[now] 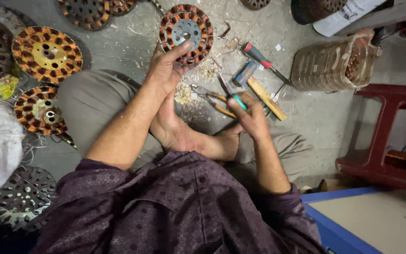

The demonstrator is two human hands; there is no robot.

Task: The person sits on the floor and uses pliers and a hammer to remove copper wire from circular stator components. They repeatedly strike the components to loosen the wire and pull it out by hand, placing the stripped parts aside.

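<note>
Floor [132, 44] is grey concrete, dusty and scattered with shavings, and the person sits right on it with a bare foot [177, 131] tucked in front. Big plastic jar [332, 63] lies on its side at upper right, copper scraps packed inside, its mouth end facing right. Beside it a dark red stool [386, 136] is cut off by the frame edge, so only part of it shows. Several wound stators [47, 54] lie on the left, some half out of frame or too dark to read properly.

The copper-wound stator [185, 33] in hand stands tilted on the floor at top centre, flat face toward the camera, with its lower rim hidden behind the left hand [165, 70]. That hand grips the rim, thumb up across the windings.

The right hand [250, 115] is closed around teal-handled pliers [230, 94], long axis running up-left, tips aimed roughly at the stator but well short of it. The handles vanish into the fist. A hammer [259, 89], red-handled screwdriver [259, 57] and another pair of pliers [212, 97] lie just beyond, partly overlapped.
</note>
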